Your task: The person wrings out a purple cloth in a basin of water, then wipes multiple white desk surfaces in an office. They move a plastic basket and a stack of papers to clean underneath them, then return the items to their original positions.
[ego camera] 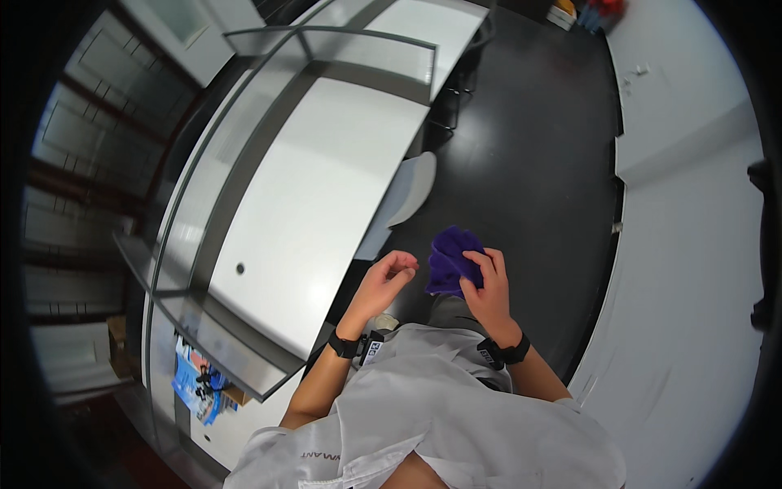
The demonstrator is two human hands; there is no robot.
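A crumpled purple cloth [451,260] hangs from my right hand [489,290], pinched between the thumb and fingers in front of my body. To its left, my left hand [382,287] is raised with curled fingers, apart from the cloth and holding nothing; a gap shows between its thumb and fingertips. Both wrists wear black straps with small devices. Left of my hands stands a white desk [317,202] with a round cable hole and low clear partitions.
A pale chair [412,189] is tucked at the desk's edge. Dark floor [531,153] runs between the desks and a white wall [684,257] on my right. Blue printed packages [195,385] lie on another desk at lower left. More chairs stand further along.
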